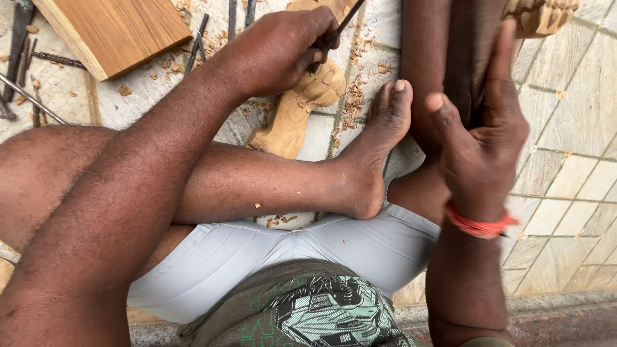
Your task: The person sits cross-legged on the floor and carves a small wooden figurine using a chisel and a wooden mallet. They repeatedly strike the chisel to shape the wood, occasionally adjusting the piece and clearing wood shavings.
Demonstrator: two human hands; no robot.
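Note:
My left hand [276, 51] grips a thin dark metal chisel [342, 22], its tip set against a pale wooden carving [292, 119] lying on the tiled floor beyond my crossed leg. My right hand [482, 144], with a red band [479, 225] on the wrist, is closed around a dark wooden mallet [468, 58] held upright and blurred by motion. My bare foot [379, 144] rests between the two hands, beside the carving.
A thick wooden board [116, 29] lies at the top left. Several metal carving tools [19, 48] and thin chisels [199, 38] are scattered near it. Wood shavings [353, 96] litter the tiles. Another pale carved piece [540, 16] shows at the top right.

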